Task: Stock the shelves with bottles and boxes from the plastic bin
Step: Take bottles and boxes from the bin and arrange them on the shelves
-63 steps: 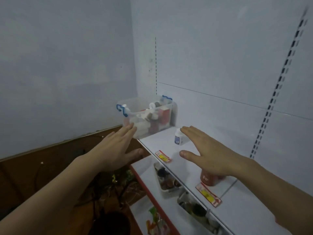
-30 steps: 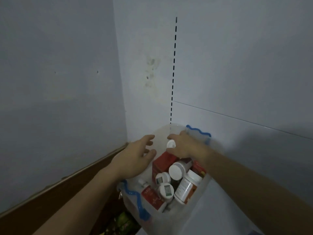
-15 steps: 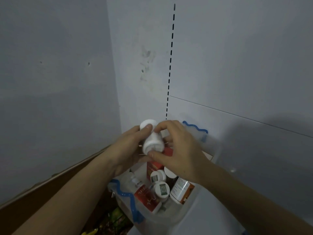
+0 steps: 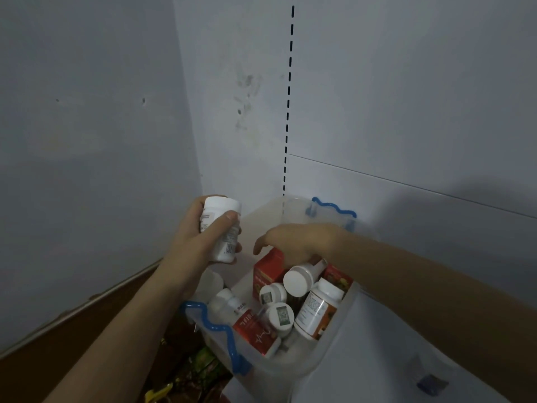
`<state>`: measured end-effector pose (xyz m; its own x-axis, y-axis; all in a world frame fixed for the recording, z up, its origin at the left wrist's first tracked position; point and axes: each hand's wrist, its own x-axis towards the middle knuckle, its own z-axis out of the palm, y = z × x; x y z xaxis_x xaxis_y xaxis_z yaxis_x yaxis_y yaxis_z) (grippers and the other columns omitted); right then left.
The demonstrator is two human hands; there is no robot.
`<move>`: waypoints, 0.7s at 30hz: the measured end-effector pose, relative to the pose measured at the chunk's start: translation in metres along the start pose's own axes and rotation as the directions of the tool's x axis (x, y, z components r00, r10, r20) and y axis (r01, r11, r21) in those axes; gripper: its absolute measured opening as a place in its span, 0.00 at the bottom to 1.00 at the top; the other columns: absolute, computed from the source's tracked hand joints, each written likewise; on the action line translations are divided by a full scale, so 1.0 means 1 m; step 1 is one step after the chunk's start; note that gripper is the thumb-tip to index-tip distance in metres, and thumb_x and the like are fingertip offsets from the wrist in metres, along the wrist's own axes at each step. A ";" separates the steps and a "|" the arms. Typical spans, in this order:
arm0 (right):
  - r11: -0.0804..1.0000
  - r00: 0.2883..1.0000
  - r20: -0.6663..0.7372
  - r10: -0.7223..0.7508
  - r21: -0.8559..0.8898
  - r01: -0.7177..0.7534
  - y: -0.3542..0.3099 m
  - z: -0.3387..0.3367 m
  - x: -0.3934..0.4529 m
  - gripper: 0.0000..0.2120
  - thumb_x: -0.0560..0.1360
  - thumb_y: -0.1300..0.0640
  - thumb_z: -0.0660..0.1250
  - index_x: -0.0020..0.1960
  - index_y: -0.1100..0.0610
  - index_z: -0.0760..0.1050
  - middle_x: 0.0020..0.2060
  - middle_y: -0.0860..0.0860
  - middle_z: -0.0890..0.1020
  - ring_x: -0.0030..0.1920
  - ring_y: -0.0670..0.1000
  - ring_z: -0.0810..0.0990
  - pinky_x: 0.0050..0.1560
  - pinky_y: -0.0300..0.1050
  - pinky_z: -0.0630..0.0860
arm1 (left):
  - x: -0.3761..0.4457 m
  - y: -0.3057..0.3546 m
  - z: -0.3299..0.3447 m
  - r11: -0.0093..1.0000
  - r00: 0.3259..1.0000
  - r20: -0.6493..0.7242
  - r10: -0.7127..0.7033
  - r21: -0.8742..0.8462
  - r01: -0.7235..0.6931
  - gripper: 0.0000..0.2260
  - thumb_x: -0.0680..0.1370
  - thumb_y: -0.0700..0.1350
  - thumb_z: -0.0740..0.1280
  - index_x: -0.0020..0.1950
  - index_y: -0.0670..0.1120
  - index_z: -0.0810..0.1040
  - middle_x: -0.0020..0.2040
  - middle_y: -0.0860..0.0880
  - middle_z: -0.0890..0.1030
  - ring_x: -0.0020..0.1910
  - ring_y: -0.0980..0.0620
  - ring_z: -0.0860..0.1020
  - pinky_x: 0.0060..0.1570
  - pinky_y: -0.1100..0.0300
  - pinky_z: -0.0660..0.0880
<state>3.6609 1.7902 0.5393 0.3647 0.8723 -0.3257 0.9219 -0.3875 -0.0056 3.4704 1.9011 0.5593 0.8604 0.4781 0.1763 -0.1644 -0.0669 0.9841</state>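
Against the pale corner wall, the clear plastic bin (image 4: 293,370) sits on the white shelf (image 4: 377,359), full of bottles and boxes. The left hand (image 4: 200,237) grips a white bottle (image 4: 222,228) above the bin's edge, while the right hand (image 4: 293,241) reaches in, fingers loosely spread over the red box (image 4: 267,270). Best to pinch that box by its sides and lift straight up, so the bottles leaning against it don't topple.

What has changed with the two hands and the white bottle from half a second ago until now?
The right hand let go of the white bottle and went down into the bin, onto the red box. The left hand now grips the bottle alone and has carried it left, beyond the bin's rim. The bottles and boxes left in the bin lie as before.
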 end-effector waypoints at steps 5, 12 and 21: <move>1.000 0.985 0.168 -0.025 0.006 0.025 -0.007 0.000 0.013 0.39 0.71 0.62 0.74 0.76 0.42 0.63 0.71 0.49 0.71 0.64 0.55 0.74 0.49 0.49 0.78 | 0.002 -0.004 -0.001 1.000 1.000 0.030 -0.005 0.014 0.005 0.22 0.72 0.55 0.73 0.63 0.52 0.73 0.50 0.40 0.81 0.40 0.44 0.82 0.38 0.52 0.80; 0.999 0.972 0.235 -0.011 0.043 0.001 -0.008 0.001 0.014 0.40 0.71 0.62 0.75 0.77 0.45 0.62 0.69 0.51 0.71 0.61 0.54 0.75 0.48 0.48 0.77 | 0.001 -0.004 0.001 0.998 0.998 0.064 0.026 0.051 -0.030 0.22 0.70 0.54 0.69 0.63 0.52 0.73 0.52 0.42 0.80 0.43 0.44 0.82 0.38 0.57 0.80; 0.982 0.990 -0.134 -0.030 0.182 0.054 0.013 -0.010 -0.001 0.36 0.71 0.50 0.77 0.75 0.50 0.66 0.65 0.49 0.77 0.60 0.51 0.78 0.61 0.52 0.78 | 0.004 -0.009 -0.003 0.998 0.996 0.076 0.050 0.037 -0.053 0.18 0.73 0.54 0.71 0.62 0.54 0.74 0.55 0.41 0.79 0.48 0.43 0.82 0.38 0.55 0.80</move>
<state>3.6736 1.7873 0.5492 0.3513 0.9156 -0.1955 0.9009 -0.3875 -0.1957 3.4738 1.9059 0.5512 0.8851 0.4064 0.2266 -0.1921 -0.1243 0.9735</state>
